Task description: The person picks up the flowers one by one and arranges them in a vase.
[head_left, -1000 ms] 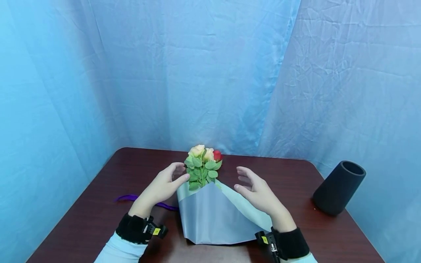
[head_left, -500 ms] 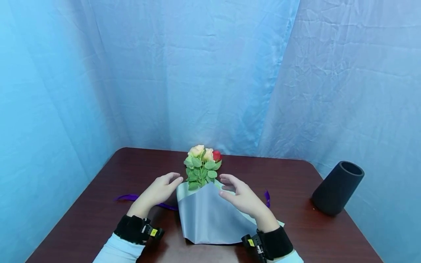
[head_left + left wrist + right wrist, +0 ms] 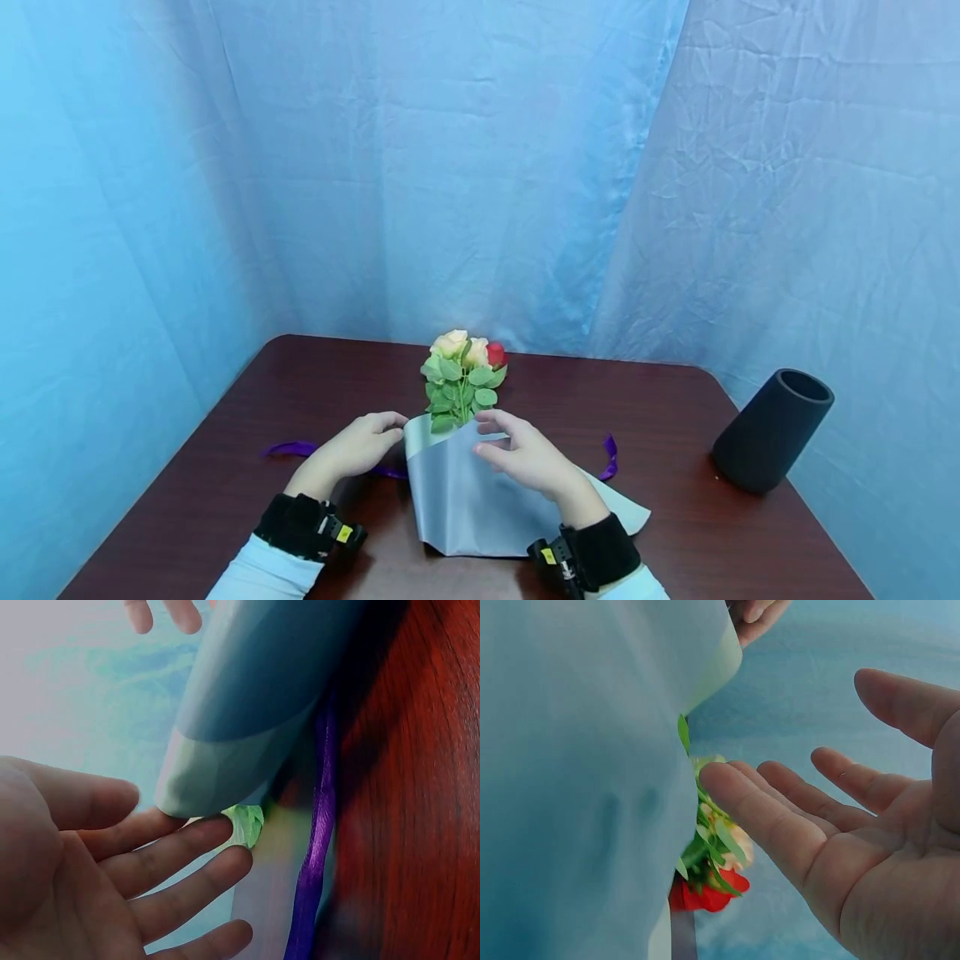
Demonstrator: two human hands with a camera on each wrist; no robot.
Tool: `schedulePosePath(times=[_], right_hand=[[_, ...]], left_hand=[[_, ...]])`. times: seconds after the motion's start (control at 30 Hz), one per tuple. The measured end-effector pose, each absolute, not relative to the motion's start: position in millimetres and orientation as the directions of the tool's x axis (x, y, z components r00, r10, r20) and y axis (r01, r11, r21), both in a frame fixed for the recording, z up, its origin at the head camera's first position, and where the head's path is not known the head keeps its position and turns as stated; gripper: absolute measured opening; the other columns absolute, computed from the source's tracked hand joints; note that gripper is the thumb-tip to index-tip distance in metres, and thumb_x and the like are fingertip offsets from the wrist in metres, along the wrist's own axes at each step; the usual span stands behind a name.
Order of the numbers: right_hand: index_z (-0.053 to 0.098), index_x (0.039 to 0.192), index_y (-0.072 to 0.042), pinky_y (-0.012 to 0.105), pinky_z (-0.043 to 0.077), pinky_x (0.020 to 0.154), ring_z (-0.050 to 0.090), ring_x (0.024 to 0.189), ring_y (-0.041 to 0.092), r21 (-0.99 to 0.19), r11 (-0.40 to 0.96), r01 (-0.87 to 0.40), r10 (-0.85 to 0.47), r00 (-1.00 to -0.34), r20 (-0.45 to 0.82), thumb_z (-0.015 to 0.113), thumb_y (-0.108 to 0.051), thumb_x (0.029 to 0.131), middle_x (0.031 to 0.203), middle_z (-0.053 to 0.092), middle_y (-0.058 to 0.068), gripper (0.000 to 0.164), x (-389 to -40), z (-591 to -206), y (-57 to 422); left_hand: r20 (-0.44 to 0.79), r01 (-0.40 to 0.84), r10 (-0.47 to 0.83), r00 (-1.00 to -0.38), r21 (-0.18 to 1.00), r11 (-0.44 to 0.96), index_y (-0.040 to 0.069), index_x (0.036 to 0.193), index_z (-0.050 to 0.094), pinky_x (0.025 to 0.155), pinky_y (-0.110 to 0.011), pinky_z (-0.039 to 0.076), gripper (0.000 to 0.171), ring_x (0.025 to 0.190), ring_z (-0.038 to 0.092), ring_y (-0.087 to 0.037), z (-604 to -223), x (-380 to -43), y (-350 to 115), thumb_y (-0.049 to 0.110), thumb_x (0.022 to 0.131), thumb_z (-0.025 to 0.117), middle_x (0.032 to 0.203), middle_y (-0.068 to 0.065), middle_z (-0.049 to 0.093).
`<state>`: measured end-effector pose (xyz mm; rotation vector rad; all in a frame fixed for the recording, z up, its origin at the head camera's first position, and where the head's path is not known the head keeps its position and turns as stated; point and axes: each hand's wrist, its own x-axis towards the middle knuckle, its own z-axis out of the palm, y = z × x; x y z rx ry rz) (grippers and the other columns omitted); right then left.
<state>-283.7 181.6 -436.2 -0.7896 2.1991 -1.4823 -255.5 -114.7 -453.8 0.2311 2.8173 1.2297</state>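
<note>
A bouquet of cream roses and one red rose lies on the table, its stems inside a sheet of wrapping paper, grey-blue outside and pale green inside. My left hand is at the paper's upper left edge, fingers extended; in the left wrist view its fingertips are right at the rolled rim. Over the folded front of the paper hovers my right hand, fingers spread and thumb apart, with nothing in its grasp. The red rose shows past the paper in the right wrist view. The lower stems are hidden.
A purple ribbon passes beneath the paper, and its other end emerges on the right. On the dark wooden table, a black vase stands near the right edge. Blue cloth hangs behind.
My right hand has moved left across the paper, uncovering the ribbon's right end. My left hand has come down slightly, from beside the leaves to the paper's left rim. The flowers stay put.
</note>
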Motion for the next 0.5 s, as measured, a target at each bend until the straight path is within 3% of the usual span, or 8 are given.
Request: schedulePosePath(times=[0.27, 0.5], right_hand=[[0.049, 0.146, -0.006, 0.051, 0.055, 0.089, 0.060, 0.120, 0.031, -0.931, 0.299, -0.208, -0.644, -0.765, -0.036, 0.063, -0.024, 0.103, 0.144, 0.051, 0.023, 0.048, -280.3, -440.8, 167.9], [0.051, 0.145, -0.003, 0.047, 0.058, 0.084, 0.064, 0.112, 0.027, -0.923, 0.321, -0.212, -0.668, -0.741, -0.063, 0.064, -0.021, 0.102, 0.135, 0.058, 0.020, 0.049, -277.5, -449.2, 159.7]], left_hand=[[-0.008, 0.121, 0.180, -0.984, 0.711, 0.693, 0.005, 0.123, 0.067, 0.090, -0.047, 0.051, 0.025, 0.096, 0.059, -0.018, -459.0, -257.6, -117.4, 0.013, 0.100, 0.062, 0.115, -0.004, 0.068], [-0.030, 0.106, 0.181, -0.983, 0.713, 0.693, 0.007, 0.124, 0.068, 0.093, -0.048, 0.051, 0.025, 0.101, 0.061, -0.018, -460.6, -257.4, -116.9, 0.017, 0.101, 0.064, 0.117, -0.003, 0.068]])
